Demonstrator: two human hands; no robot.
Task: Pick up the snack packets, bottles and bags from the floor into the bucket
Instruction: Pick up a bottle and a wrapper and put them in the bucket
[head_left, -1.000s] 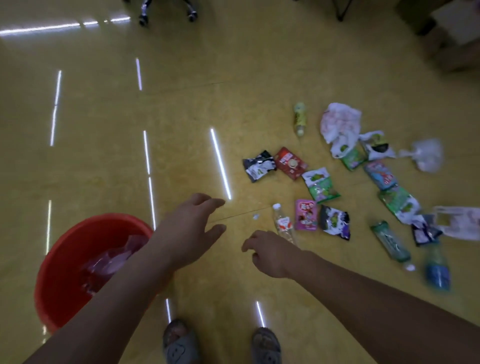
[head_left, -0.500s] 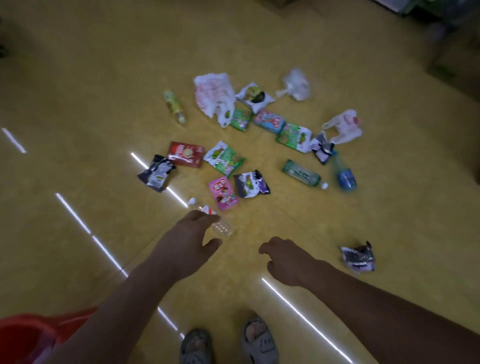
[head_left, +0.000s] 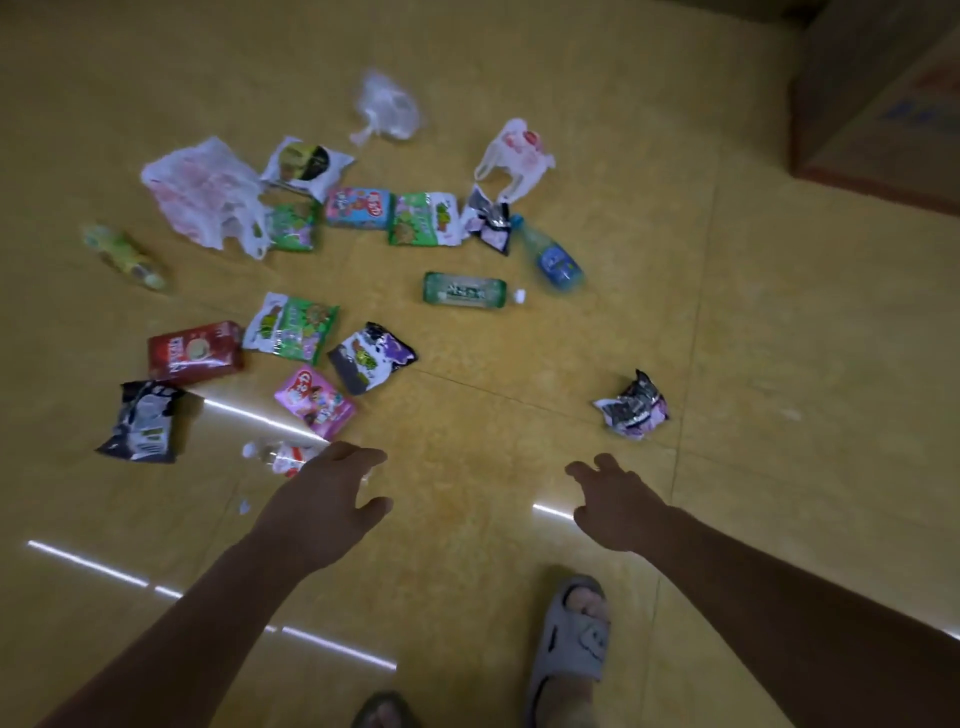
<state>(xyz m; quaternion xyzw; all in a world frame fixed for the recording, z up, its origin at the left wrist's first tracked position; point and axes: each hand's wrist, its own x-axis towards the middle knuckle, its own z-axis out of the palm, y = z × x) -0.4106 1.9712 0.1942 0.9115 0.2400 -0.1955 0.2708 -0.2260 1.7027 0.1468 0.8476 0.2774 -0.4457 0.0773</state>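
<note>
Grey slipper (head_left: 571, 642) on yellow floor (head_left: 519, 78), box (head_left: 883, 104) beyond

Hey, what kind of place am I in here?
Likely an indoor room, perhaps a storeroom or office; hard to say. The glossy yellow floor shows streaks of reflected ceiling light, a cardboard box stands at its edge, and the person wears a slipper.

Both hands (head_left: 322, 506) (head_left: 618, 504) hover empty above snack packets (head_left: 314, 400).
</note>
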